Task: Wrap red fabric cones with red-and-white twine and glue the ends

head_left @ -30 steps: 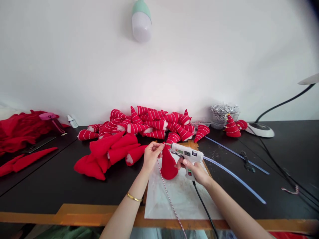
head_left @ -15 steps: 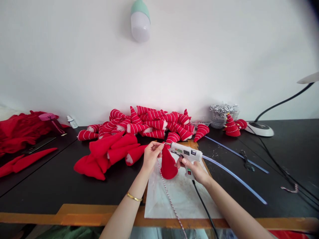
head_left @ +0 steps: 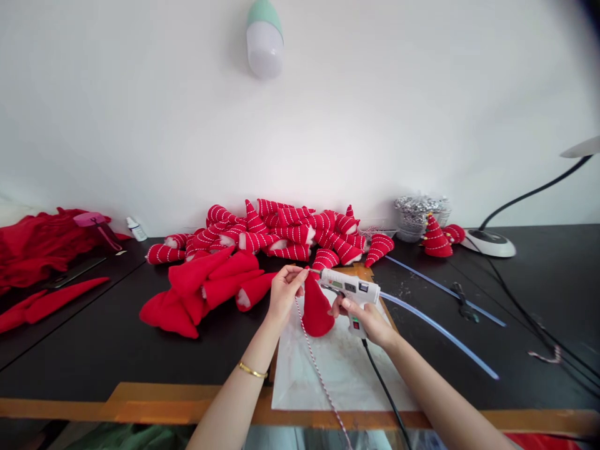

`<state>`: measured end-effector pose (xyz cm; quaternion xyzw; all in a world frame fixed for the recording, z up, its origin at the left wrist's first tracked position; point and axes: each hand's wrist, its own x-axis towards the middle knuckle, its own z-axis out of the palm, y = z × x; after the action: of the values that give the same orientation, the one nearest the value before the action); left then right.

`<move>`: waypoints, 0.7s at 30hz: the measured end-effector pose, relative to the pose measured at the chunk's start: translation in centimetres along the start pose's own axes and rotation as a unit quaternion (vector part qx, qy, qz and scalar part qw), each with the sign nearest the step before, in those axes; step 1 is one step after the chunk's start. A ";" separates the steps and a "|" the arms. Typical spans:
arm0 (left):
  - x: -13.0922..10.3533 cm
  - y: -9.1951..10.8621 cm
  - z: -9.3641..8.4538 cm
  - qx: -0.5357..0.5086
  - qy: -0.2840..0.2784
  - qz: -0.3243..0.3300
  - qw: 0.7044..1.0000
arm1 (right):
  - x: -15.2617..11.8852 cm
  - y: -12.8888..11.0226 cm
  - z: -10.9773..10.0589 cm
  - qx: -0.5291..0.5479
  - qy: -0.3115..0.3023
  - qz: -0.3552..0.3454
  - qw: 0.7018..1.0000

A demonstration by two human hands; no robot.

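A plain red felt cone (head_left: 317,312) stands upright on a white sheet (head_left: 337,381) in front of me. At its tip, my left hand (head_left: 287,290) pinches a red-and-white twisted cord (head_left: 315,361), which trails down past the table's front edge. My right hand (head_left: 363,317) is wrapped round the handle of a white glue gun (head_left: 351,286). The gun's nozzle points left, at the cone's tip beside my left fingertips; whether it touches cannot be made out. A clear glue stick (head_left: 440,330) extends from the gun's rear, and a black cable hangs from its handle.
Cord-wrapped red cones (head_left: 281,231) are heaped by the wall, with plain stuffed cones (head_left: 201,290) nearer on the left. Rightward are another glue stick (head_left: 485,312), small snips (head_left: 464,304), a plastic tub (head_left: 412,219), a decorated cone (head_left: 437,239) and a lamp base (head_left: 492,242). Red fabric (head_left: 42,244) lies far left.
Almost nothing differs. Both hands keep their places at the cone's tip, and the rear end of the glue stick has shifted slightly.
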<state>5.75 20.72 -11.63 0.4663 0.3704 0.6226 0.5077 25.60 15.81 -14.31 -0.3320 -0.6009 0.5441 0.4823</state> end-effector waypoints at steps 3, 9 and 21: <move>0.0 0.1 0.1 -0.005 0.002 -0.004 1.000 | 0.0 0.0 0.0 -0.005 -0.009 0.002 1.000; 0.0 0.1 0.0 -0.012 0.002 -0.010 1.000 | 0.0 0.0 -0.1 0.008 -0.006 -0.003 1.000; 0.1 -0.1 0.0 -0.020 -0.001 -0.011 1.000 | 0.1 0.5 -0.2 0.014 -0.009 0.014 1.000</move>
<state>5.74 20.79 -11.70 0.4522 0.3626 0.6236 0.5245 25.72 16.11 -14.73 -0.3287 -0.5929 0.5621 0.4738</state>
